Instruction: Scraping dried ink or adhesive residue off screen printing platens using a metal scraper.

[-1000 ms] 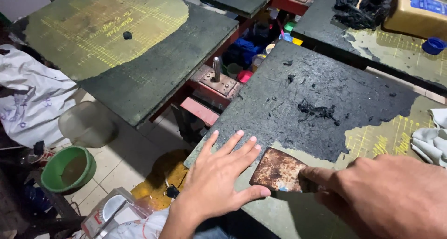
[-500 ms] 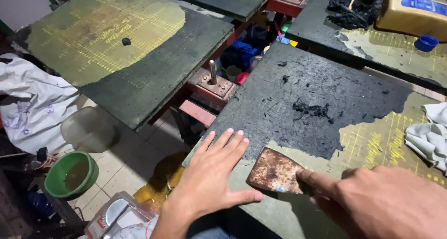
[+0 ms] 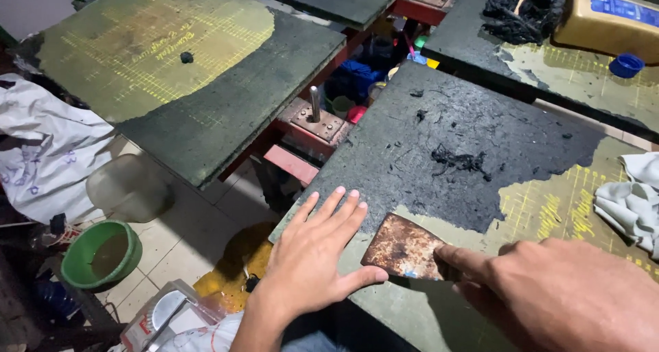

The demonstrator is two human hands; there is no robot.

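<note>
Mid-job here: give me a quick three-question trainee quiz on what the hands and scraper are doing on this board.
1. True or false: the left hand lies flat on the board.
2. Which hand holds the rusty scraper?
3. The dark scrapings lie: A) on the board, B) in the green bowl, C) on the white cloth.

Key: 1 true; 2 the right hand; 3 A.

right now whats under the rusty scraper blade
The rusty scraper blade lies flat on the board, at the edge of the black coating. The surface directly beneath it is covered, so it cannot be seen.
</note>
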